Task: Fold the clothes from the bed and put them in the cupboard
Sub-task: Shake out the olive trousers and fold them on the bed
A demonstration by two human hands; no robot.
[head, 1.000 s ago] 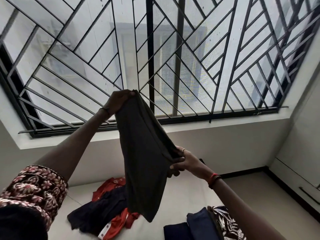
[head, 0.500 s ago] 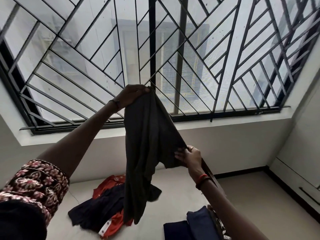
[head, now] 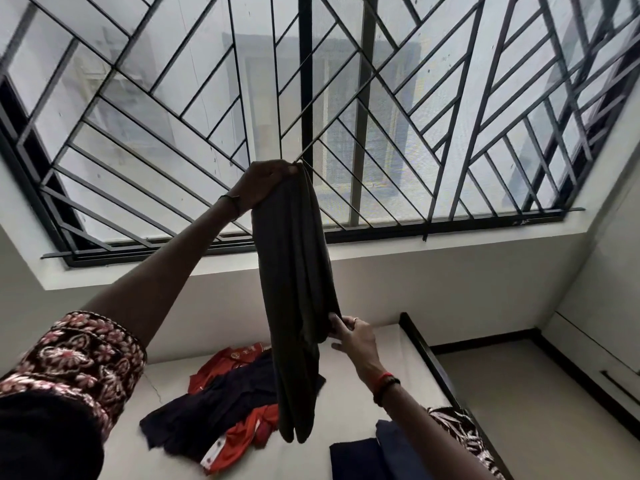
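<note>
Window: big barred grille (head: 346, 98) fills the top of my view, white wall below.
Bed (head: 173, 375): white surface, dark frame on R; bare floor (head: 519, 393) beyond.
Garment (head: 294, 271): dark grey, hangs vertical above the bed.
Loose pile (head: 214, 410): red + navy clothes on the bed, behind the garment.
Folded stack (head: 381, 452): navy + print pcs, bottom R.
L hand (head: 263, 183): raised, pinching the garment's top.
R hand (head: 353, 336): lower, well apart from L, I see fingers gripping the garment's side.
</note>
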